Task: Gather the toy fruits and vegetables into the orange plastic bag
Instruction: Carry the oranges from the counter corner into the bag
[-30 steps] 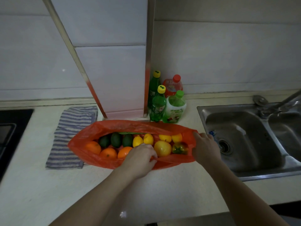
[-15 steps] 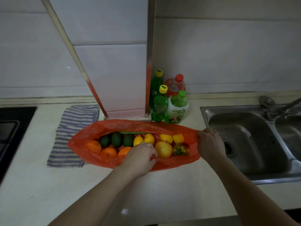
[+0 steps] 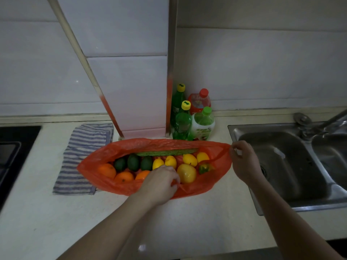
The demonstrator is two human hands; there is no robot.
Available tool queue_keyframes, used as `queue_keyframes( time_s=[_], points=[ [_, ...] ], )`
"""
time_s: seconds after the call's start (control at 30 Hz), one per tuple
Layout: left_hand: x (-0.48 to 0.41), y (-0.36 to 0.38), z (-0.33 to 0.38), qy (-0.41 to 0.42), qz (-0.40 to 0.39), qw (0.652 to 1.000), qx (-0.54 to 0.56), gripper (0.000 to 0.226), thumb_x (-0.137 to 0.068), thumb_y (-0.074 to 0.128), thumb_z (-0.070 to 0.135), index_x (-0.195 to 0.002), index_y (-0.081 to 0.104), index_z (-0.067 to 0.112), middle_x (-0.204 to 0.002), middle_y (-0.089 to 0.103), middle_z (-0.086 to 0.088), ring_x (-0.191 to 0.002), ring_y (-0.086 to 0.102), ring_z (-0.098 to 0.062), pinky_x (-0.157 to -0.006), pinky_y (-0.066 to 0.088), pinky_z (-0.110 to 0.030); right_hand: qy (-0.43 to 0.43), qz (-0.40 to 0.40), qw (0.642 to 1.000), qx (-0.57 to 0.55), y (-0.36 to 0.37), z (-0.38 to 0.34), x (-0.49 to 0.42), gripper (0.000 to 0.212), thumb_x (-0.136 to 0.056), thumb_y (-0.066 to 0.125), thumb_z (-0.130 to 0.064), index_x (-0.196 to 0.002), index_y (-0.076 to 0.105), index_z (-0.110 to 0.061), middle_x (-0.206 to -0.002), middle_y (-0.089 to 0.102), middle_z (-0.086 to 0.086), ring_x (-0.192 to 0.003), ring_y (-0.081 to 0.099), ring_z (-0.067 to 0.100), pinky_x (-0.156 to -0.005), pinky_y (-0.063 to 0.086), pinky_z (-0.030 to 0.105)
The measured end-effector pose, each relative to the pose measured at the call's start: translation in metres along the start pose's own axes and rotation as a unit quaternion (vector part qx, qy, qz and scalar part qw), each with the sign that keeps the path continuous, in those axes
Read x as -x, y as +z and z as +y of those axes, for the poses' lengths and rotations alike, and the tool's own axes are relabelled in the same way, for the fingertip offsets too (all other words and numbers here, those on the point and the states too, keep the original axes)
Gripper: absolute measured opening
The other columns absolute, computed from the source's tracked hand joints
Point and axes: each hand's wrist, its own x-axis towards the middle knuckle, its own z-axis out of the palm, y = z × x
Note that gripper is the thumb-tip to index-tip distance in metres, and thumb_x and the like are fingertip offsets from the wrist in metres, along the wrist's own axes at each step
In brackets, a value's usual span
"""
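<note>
The orange plastic bag (image 3: 187, 145) lies open on the counter, spread wide. Inside are oranges (image 3: 107, 170), dark green avocados (image 3: 133, 162), small yellow lemons (image 3: 170, 161), a big yellow fruit (image 3: 186, 173), a red-green tomato (image 3: 204, 168) and a long green vegetable (image 3: 167, 152) along the far wall. My left hand (image 3: 159, 182) grips the bag's near rim in the middle, fingers curled over it. My right hand (image 3: 244, 162) pinches the bag's right end beside the sink.
A striped cloth (image 3: 84, 147) lies left of the bag, partly under it. Several plastic bottles (image 3: 187, 119) stand behind the bag against the wall. A steel sink (image 3: 291, 162) with a tap (image 3: 328, 119) is at right, a black hob (image 3: 11, 152) at far left.
My right hand has drawn the bag's right end outward toward the sink, stretching the opening wider. The left hand stays on the near rim.
</note>
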Motion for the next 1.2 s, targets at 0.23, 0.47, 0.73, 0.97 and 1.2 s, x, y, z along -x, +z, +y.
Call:
queue_keyframes(
  time_s=[0.23,0.47,0.73,0.97,1.2],
  points=[
    [0.007,0.000,-0.002,0.002,-0.001,1.000,0.006,0.012,-0.082,0.062,0.031,-0.092,0.069,0.030,-0.104,0.062,0.013,-0.100,0.052,-0.011,-0.078,0.049,-0.036,0.056,-0.001,0.988,-0.145,0.003,-0.008,0.004,0.010,-0.095,0.052,-0.016,-0.093,0.057,-0.024,-0.098,0.060,-0.001,-0.095,0.059,0.016,-0.085,0.051,0.037],
    [0.011,-0.003,-0.002,0.009,0.005,1.000,0.011,0.010,-0.082,0.062,0.029,-0.090,0.069,0.030,-0.103,0.063,0.014,-0.096,0.052,-0.010,-0.074,0.048,-0.033,0.081,-0.004,0.984,-0.160,0.004,-0.006,0.005,0.009,-0.096,0.051,-0.016,-0.094,0.058,-0.021,-0.095,0.061,0.003,-0.089,0.060,0.019,-0.083,0.053,0.040],
    [0.012,-0.001,-0.002,0.008,0.002,1.000,0.006,0.008,-0.085,0.062,0.031,-0.090,0.068,0.029,-0.100,0.062,0.013,-0.095,0.053,-0.012,-0.075,0.045,-0.031,0.014,-0.021,1.000,-0.003,0.015,0.002,0.012,0.007,-0.094,0.053,-0.018,-0.095,0.057,-0.024,-0.096,0.056,-0.006,-0.084,0.059,0.011,-0.075,0.056,0.038],
    [0.017,-0.009,-0.003,-0.003,0.001,1.000,-0.016,0.019,-0.087,0.061,0.043,-0.101,0.066,0.032,-0.105,0.061,0.013,-0.100,0.052,-0.011,-0.073,0.039,-0.026,0.020,-0.023,0.999,0.028,0.014,-0.003,0.015,0.013,-0.094,0.053,-0.023,-0.106,0.058,-0.024,-0.105,0.055,-0.004,-0.084,0.059,0.010,-0.074,0.057,0.036],
    [0.026,-0.029,-0.009,-0.016,0.008,0.999,-0.036,0.036,-0.085,0.062,0.045,-0.117,0.061,0.030,-0.113,0.059,0.008,-0.106,0.052,-0.015,-0.083,0.045,-0.033,0.009,-0.021,0.997,0.069,0.012,-0.027,0.025,0.030,-0.093,0.056,-0.022,-0.123,0.056,-0.022,-0.113,0.047,-0.008,-0.097,0.053,0.012,-0.082,0.055,0.036]
  ],
)
